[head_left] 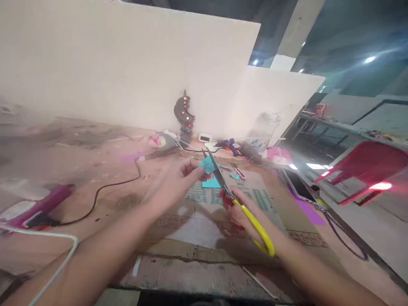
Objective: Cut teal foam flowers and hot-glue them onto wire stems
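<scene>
Between the thumb and fingers of my left hand (191,172) is a small turquoise piece of paper (208,165) with faint marks on it. My right hand (239,208) grips a pair of scissors (225,185) with yellow and red handles. The blades point up and away, slightly parted at the tips, and lie against the right side of the turquoise piece. Below it, a flat turquoise sheet (211,182) rests on the printed cardboard (194,231). Turquoise scraps (235,175) lie beside a small pointed tool (239,171).
At the back stand a dark moon-shaped ornament (183,110), a glue gun (232,146), a roll of twine (251,153) and a clear jar (267,129). A phone (298,185) lies right, over purple paper (314,212). A magenta tool (47,204) with a cord lies left.
</scene>
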The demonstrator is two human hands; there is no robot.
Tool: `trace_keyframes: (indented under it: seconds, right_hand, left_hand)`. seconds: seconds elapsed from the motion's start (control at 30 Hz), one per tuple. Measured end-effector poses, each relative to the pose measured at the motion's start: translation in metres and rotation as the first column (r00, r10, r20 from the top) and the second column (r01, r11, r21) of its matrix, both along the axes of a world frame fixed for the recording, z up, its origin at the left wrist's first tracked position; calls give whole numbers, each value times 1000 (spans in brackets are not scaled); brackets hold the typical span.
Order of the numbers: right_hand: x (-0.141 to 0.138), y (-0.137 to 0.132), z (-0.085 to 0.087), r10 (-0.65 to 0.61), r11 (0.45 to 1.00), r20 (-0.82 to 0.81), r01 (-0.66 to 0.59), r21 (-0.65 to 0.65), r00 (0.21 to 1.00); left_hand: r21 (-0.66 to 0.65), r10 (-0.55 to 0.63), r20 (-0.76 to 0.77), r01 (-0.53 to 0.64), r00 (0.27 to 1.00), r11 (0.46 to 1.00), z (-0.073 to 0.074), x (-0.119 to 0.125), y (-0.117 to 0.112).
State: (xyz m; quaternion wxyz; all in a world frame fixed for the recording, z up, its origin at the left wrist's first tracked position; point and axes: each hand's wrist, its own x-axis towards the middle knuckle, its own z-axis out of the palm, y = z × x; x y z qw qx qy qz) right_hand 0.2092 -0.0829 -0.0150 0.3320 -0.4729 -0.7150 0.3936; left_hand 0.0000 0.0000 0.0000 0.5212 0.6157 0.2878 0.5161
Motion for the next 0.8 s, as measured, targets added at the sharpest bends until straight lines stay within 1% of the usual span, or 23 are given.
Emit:
trace_keyframes:
  seconds: [0.1, 0.23, 0.37, 0.43, 0.53, 0.6, 0.67, 0.8]
  right_hand:
    - [4, 0, 2, 2, 1000, 19, -2, -5, 1000]
    - [4, 1, 3, 13, 1000, -10, -13, 10, 1000]
    - [1, 4, -4, 31, 999, -123, -34, -23, 992]
    - [2, 7, -9, 36, 999, -156, -38, -10, 987]
    - [5, 10, -15, 34, 999, -126, -30, 30, 991]
    - [6, 10, -16, 41, 998, -108, -36, 48, 993]
    - [6, 9, -15, 56, 997, -116, -51, 51, 992]
    - [5, 8, -9, 69, 998, -103, -68, 14, 992]
  left_hand:
    - [-16, -15, -3, 15, 1000, 1000, 1, -1, 2]
    - [-13, -37, 6, 37, 999, 999, 1, -1, 3]
    - [-13, -52, 9, 52, 999, 999, -2, -3, 5]
    - [-8, -66, 12, 66, 998, 998, -4, -4, 6]
    - [3, -78, 11, 78, 997, 997, -7, -5, 9]
    - [2, -72, 7, 72, 997, 997, -7, -6, 9]
    - [-7, -61, -8, 61, 998, 998, -7, -6, 10]
    - [-7, -50, -20, 50, 999, 999, -6, -7, 10]
